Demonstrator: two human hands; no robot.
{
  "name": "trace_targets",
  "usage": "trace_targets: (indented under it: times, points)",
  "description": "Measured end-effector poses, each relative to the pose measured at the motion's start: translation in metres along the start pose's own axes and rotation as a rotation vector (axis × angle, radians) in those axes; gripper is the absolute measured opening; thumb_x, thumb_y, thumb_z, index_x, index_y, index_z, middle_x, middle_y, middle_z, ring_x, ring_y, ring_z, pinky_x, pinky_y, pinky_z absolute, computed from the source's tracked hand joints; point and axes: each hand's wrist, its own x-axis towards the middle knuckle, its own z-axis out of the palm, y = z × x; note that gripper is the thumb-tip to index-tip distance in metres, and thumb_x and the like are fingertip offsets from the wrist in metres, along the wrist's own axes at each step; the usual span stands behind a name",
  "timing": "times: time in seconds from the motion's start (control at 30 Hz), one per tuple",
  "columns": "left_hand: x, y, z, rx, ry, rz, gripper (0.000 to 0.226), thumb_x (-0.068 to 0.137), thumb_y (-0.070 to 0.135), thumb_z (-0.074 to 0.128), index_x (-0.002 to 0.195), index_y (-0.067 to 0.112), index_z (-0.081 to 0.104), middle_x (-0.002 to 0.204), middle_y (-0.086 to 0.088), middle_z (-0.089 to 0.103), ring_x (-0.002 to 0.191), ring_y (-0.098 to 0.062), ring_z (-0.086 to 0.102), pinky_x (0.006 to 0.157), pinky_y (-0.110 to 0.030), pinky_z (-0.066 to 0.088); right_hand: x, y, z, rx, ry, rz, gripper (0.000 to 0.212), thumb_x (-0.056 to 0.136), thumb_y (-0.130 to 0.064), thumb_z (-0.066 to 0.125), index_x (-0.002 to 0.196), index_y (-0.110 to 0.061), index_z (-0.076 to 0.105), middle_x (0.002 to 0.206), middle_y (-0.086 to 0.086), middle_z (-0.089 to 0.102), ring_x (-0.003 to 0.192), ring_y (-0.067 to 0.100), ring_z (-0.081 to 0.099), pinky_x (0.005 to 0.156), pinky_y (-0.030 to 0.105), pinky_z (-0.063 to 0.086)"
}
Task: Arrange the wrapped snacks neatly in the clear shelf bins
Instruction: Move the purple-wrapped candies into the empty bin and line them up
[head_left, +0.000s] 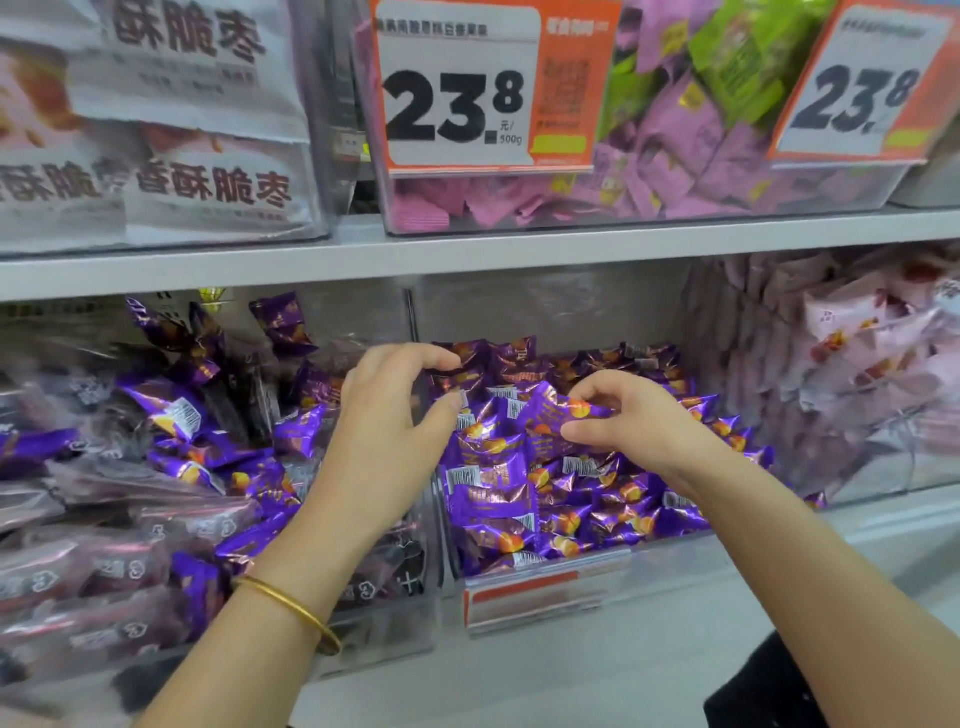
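Note:
A clear middle bin (675, 564) on the lower shelf holds a heap of shiny purple wrapped snacks (571, 499). My right hand (644, 421) is over the heap and pinches one purple snack (550, 410) between thumb and curled fingers. My left hand (384, 421), with a gold bangle on its wrist, arches over the divider at the bin's left side. Its fingertips reach the snacks at the back left, its thumb stays apart, and I see nothing gripped in it. The left bin (395, 623) holds purple snacks mixed with dark and pinkish packs.
A right bin (857, 389) holds pale pink packs. An orange price tag (540, 597) hangs on the middle bin's front. The upper shelf edge (467, 254) carries bins of pink and green packs (675, 156) and white bags (182, 182), with price cards (457, 88).

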Motion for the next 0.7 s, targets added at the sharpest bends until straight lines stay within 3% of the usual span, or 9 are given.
trace_targets:
  times: [0.13, 0.3, 0.37, 0.47, 0.7]
  points:
    - [0.0, 0.0, -0.001, -0.003, 0.0, -0.003, 0.026, 0.087, 0.017, 0.057, 0.111, 0.027, 0.058, 0.113, 0.012, 0.045, 0.12, -0.014, 0.043, 0.104, -0.039, 0.038, 0.001, 0.004, -0.017, 0.113, -0.044, 0.043, 0.021, 0.076, -0.007, 0.075, 0.093, -0.011, 0.064, 0.093, 0.011, 0.066, 0.077, 0.022, 0.062, 0.079, 0.04, 0.056]
    - [0.0, 0.001, -0.001, -0.005, -0.003, -0.01, 0.026, 0.088, 0.016, 0.057, 0.111, 0.027, 0.057, 0.112, 0.013, 0.044, 0.12, -0.014, 0.043, 0.104, -0.039, 0.039, -0.004, 0.005, -0.025, -0.191, -0.122, -0.046, 0.023, 0.075, -0.005, 0.076, 0.093, -0.014, 0.066, 0.067, -0.015, 0.059, 0.053, 0.002, 0.052, 0.052, 0.014, 0.042]
    - [0.0, 0.001, -0.001, -0.001, -0.004, -0.01, 0.026, 0.088, 0.016, 0.057, 0.111, 0.027, 0.057, 0.112, 0.013, 0.044, 0.119, -0.014, 0.043, 0.104, -0.039, 0.039, -0.004, 0.005, -0.015, -0.342, -0.121, -0.093, 0.027, 0.074, -0.01, 0.078, 0.093, -0.019, 0.061, 0.081, -0.01, 0.059, 0.058, 0.003, 0.049, 0.053, 0.016, 0.038]
    - [0.0, 0.0, -0.001, 0.005, -0.001, -0.008, 0.026, 0.088, 0.016, 0.057, 0.111, 0.027, 0.058, 0.113, 0.012, 0.044, 0.12, -0.014, 0.043, 0.104, -0.039, 0.038, -0.001, 0.005, -0.002, -0.358, -0.076, -0.081, 0.042, 0.072, -0.015, 0.08, 0.1, -0.016, 0.049, 0.099, 0.001, 0.054, 0.072, 0.014, 0.052, 0.057, 0.022, 0.04]
    - [0.0, -0.001, 0.0, -0.001, 0.006, -0.007, 0.026, 0.087, 0.016, 0.057, 0.109, 0.028, 0.058, 0.114, 0.011, 0.045, 0.12, -0.014, 0.043, 0.103, -0.04, 0.039, -0.003, -0.001, 0.013, -0.26, -0.028, -0.082, 0.054, 0.075, -0.012, 0.078, 0.118, -0.011, 0.045, 0.096, 0.001, 0.051, 0.081, 0.017, 0.055, 0.078, 0.033, 0.051]
